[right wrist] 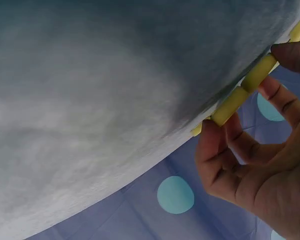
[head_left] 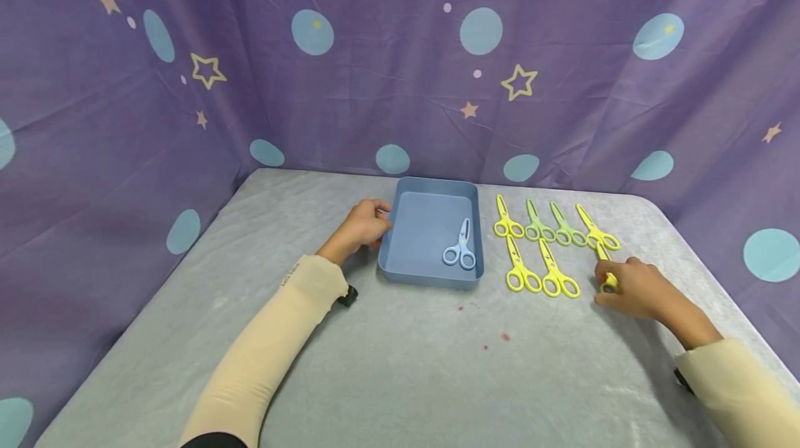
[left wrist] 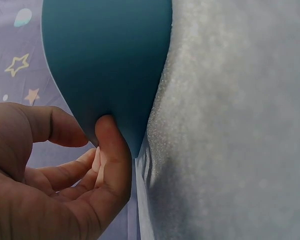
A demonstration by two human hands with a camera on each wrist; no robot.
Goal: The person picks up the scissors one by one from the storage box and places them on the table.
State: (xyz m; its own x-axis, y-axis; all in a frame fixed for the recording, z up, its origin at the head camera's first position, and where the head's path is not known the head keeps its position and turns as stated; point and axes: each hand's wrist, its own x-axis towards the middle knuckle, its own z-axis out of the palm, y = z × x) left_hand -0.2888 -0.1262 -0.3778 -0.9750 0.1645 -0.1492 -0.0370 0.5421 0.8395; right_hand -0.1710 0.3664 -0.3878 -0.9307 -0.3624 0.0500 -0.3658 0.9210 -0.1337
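At the left side of a shallow blue tray, my left hand holds the wall. In the left wrist view the thumb presses the tray's outer side while the forefinger meets its edge. One pair of light blue scissors lies inside, toward the front right corner. Over on the right, my right hand grips a pair of yellow scissors by the finger loops, partly hidden by the fingers. The right wrist view shows thumb and fingertips around the yellow handle.
Between tray and right hand lie two rows of scissors: yellow ones in front, with green and yellow ones behind. A grey cloth covers the table. Purple patterned curtains hang along its back and sides.
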